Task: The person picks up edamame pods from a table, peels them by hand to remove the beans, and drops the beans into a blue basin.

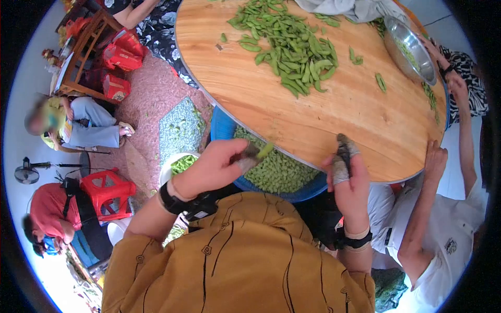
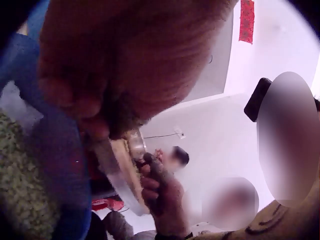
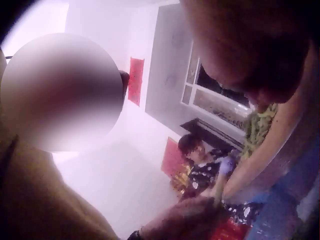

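Note:
My left hand (image 1: 211,166) pinches a green soybean pod (image 1: 266,151) between thumb and finger, above a blue tub (image 1: 221,125). Shelled green beans (image 1: 282,175) lie in the tub, partly under the table edge. To the right, my right hand (image 1: 352,188) hovers by the edge of the round wooden table (image 1: 365,130), fingers loosely bent, with nothing visible in them. Dark and greyish wraps cover some fingertips on both hands. Farther back on the table lies a pile of soybean pods (image 1: 300,60). In the left wrist view the left hand's fingertips are dark and the pod is hidden.
A metal bowl (image 1: 425,70) leans at the table's right, with another person's hands beside it. Another hand (image 1: 435,159) rests at the right table edge. A white bucket (image 1: 165,175) of pods stands left of the tub, and a red stool (image 1: 107,193) beyond.

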`<state>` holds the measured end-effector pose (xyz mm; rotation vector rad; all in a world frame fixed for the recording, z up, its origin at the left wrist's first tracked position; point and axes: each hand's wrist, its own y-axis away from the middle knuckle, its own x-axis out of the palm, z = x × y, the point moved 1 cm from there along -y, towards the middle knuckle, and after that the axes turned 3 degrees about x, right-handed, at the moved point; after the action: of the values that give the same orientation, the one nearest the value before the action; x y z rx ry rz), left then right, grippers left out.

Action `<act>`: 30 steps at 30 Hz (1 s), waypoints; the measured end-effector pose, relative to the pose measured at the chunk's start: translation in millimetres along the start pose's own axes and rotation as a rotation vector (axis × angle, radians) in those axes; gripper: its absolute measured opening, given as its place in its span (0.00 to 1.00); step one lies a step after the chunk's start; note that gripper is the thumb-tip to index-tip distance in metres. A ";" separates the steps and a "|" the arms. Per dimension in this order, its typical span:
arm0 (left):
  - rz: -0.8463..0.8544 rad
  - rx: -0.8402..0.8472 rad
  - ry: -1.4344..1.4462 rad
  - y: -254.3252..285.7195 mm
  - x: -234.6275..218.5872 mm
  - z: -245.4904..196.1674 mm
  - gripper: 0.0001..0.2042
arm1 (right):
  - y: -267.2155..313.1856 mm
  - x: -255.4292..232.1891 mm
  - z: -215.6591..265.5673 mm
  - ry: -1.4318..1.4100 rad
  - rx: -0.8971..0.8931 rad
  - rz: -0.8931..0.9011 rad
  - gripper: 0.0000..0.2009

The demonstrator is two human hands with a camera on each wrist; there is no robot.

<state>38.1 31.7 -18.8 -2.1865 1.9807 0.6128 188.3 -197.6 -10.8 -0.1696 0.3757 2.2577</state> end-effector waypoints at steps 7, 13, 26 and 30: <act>0.336 -0.109 -0.166 -2.2 20.0 30.8 0.10 | -17.7 -17.6 -28.8 -0.331 -0.090 -0.305 0.23; 0.412 -0.111 -0.132 -23.5 46.6 49.0 0.10 | -14.5 -23.5 -45.6 -0.476 -0.240 -0.413 0.23; 0.478 -0.117 -0.096 -18.9 42.4 18.1 0.17 | -13.4 -25.1 -31.1 -0.300 -0.056 -0.247 0.24; 0.236 -0.325 0.488 -4.9 33.2 -18.8 0.08 | -7.0 -16.3 -24.1 -0.210 -0.156 -0.133 0.24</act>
<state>48.7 -5.1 -15.1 -2.4987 2.5697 0.4892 204.2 -212.8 -31.1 -0.0358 0.0747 2.1471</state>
